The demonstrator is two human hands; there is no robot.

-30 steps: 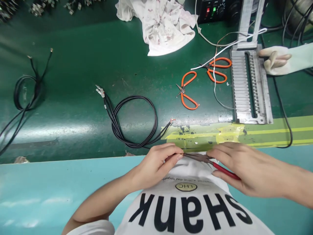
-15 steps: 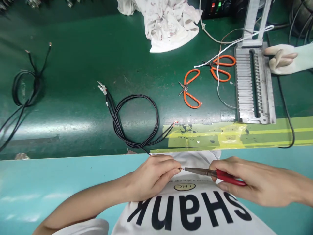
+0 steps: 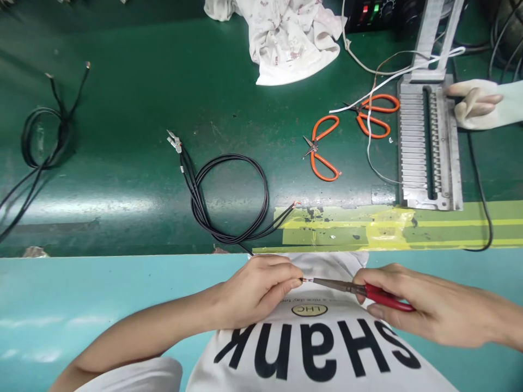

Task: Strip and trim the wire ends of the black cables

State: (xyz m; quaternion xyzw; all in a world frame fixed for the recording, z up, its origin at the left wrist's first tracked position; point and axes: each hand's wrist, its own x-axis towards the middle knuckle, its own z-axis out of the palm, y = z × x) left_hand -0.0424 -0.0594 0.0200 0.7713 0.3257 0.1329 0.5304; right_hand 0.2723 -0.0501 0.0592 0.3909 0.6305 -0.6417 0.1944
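My left hand [image 3: 261, 288] is closed in a pinch on the end of a thin black wire [image 3: 247, 251] that runs up to a coiled black cable [image 3: 229, 196] on the green mat. My right hand [image 3: 425, 307] grips red-handled needle-nose pliers [image 3: 359, 289]. The plier tips meet the wire end right at my left fingertips, over my white shirt. The cable's far ends carry small metal terminals [image 3: 175, 141].
Two orange scissors [image 3: 322, 148] [image 3: 373, 114] lie on the mat [image 3: 122, 163]. A ribbed metal fixture [image 3: 429, 147] stands at the right, with another person's white-gloved hand [image 3: 476, 103] beside it. A white cloth [image 3: 290, 38] lies at the back, another black cable [image 3: 41, 141] at the left.
Both hands dropped from the mat's taped edge toward my chest. The pliers' tips now touch the wire end pinched in my left fingers.
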